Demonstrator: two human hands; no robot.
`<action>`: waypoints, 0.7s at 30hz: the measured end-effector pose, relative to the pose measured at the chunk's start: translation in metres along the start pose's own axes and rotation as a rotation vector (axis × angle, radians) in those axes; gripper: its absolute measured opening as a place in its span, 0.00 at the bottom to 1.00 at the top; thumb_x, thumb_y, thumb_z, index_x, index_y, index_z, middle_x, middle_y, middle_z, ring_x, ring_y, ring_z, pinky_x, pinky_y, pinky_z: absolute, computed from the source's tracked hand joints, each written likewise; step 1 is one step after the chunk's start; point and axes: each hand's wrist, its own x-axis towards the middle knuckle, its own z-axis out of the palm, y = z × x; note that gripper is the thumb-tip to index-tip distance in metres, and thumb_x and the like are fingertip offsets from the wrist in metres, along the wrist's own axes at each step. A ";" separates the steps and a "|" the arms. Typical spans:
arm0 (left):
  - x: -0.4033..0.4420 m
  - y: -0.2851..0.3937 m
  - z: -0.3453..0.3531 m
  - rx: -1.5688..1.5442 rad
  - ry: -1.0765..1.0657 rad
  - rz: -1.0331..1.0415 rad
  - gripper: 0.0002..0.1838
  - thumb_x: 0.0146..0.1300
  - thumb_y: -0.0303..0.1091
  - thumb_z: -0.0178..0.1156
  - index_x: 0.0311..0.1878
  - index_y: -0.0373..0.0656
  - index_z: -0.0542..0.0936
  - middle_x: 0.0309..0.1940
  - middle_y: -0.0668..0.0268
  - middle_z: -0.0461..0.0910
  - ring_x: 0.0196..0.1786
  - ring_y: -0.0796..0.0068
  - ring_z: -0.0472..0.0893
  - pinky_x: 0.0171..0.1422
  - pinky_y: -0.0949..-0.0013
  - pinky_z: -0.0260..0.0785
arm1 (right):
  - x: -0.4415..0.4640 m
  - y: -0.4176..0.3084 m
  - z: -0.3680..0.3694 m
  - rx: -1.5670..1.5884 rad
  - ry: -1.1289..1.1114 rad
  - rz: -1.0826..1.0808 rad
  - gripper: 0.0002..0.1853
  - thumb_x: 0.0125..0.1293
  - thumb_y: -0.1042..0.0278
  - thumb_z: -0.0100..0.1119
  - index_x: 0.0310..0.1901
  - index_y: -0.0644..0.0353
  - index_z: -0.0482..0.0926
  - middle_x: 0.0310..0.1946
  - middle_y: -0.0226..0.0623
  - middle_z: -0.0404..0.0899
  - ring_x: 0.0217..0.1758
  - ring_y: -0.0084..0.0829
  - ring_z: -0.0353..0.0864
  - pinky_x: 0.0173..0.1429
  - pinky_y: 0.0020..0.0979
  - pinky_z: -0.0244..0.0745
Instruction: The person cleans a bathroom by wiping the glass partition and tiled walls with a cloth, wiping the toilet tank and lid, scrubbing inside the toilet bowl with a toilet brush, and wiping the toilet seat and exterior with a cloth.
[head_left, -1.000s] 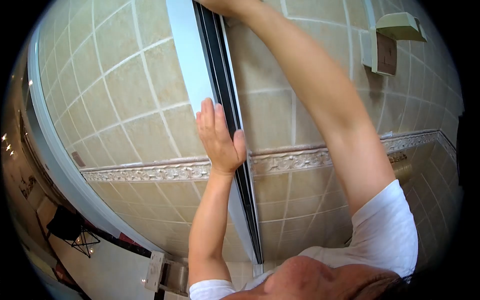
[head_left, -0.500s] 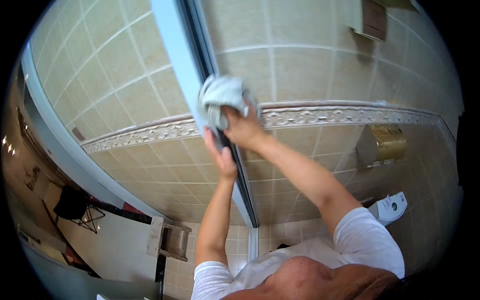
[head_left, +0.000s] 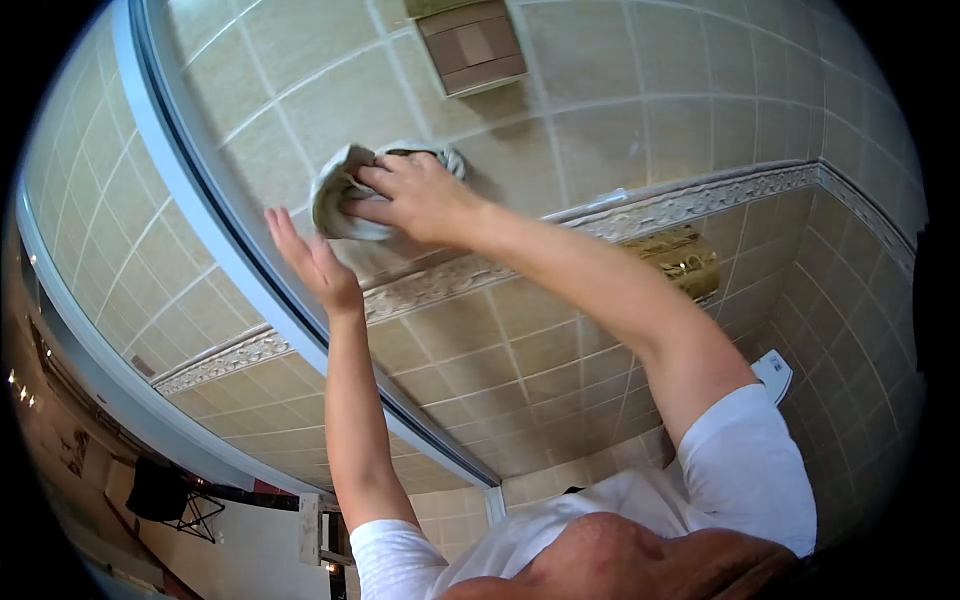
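My right hand [head_left: 425,198] presses a crumpled pale grey-green cloth [head_left: 332,200] against the beige tiled wall [head_left: 345,85], just above a raised decorative border [head_left: 740,188]. Its fingers lie over the cloth and partly sink into the folds. Lower and to the left, my left hand [head_left: 318,270] is raised beside the metal door frame [head_left: 185,185] with fingers stretched out and nothing in them. Whether its fingertips touch the frame or the wall, I cannot tell.
A brown switch panel [head_left: 472,48] sits on the wall above the cloth. A gold-coloured holder [head_left: 685,262] is fixed below the border, and a white object [head_left: 772,376] shows behind my right arm. At lower left stand a black folding chair [head_left: 155,490] and a small wooden stool [head_left: 310,530].
My right hand has moved the cloth off the frame and onto the tiles to the right of it. My left hand has come off the frame's dark channel, and the view has swung right.
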 end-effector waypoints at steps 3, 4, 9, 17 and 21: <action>0.007 -0.002 0.042 0.107 -0.042 0.061 0.27 0.60 0.34 0.44 0.62 0.32 0.59 0.65 0.45 0.52 0.68 0.50 0.51 0.70 0.57 0.41 | -0.042 0.052 -0.015 -0.160 -0.195 -0.194 0.20 0.58 0.69 0.45 0.51 0.33 0.72 0.63 0.25 0.60 0.67 0.33 0.56 0.54 0.40 0.65; 0.009 -0.001 0.055 0.158 -0.066 0.135 0.27 0.60 0.35 0.45 0.62 0.34 0.60 0.65 0.44 0.52 0.68 0.49 0.52 0.69 0.56 0.41 | -0.054 0.065 -0.028 -0.138 -0.264 -0.188 0.21 0.58 0.69 0.44 0.52 0.33 0.71 0.64 0.26 0.59 0.68 0.33 0.54 0.56 0.41 0.64; 0.007 0.007 0.101 0.355 -0.153 0.202 0.29 0.60 0.42 0.46 0.64 0.41 0.61 0.65 0.45 0.52 0.68 0.50 0.51 0.69 0.52 0.38 | -0.119 0.161 -0.120 -0.368 -0.260 0.097 0.27 0.52 0.74 0.52 0.56 0.39 0.69 0.64 0.34 0.58 0.68 0.38 0.53 0.64 0.44 0.56; -0.009 0.015 0.129 0.703 -0.156 0.111 0.31 0.59 0.47 0.47 0.65 0.47 0.59 0.68 0.50 0.46 0.71 0.52 0.42 0.70 0.47 0.27 | -0.105 0.199 -0.169 -0.535 -0.198 0.587 0.40 0.46 0.48 0.60 0.61 0.56 0.61 0.62 0.55 0.54 0.67 0.55 0.49 0.66 0.49 0.48; -0.009 0.014 0.128 0.708 -0.143 0.137 0.32 0.59 0.47 0.47 0.66 0.48 0.58 0.68 0.52 0.46 0.71 0.53 0.42 0.70 0.47 0.28 | -0.086 0.169 -0.131 -0.466 -0.187 0.207 0.34 0.42 0.49 0.64 0.53 0.54 0.70 0.62 0.44 0.57 0.70 0.49 0.43 0.60 0.58 0.55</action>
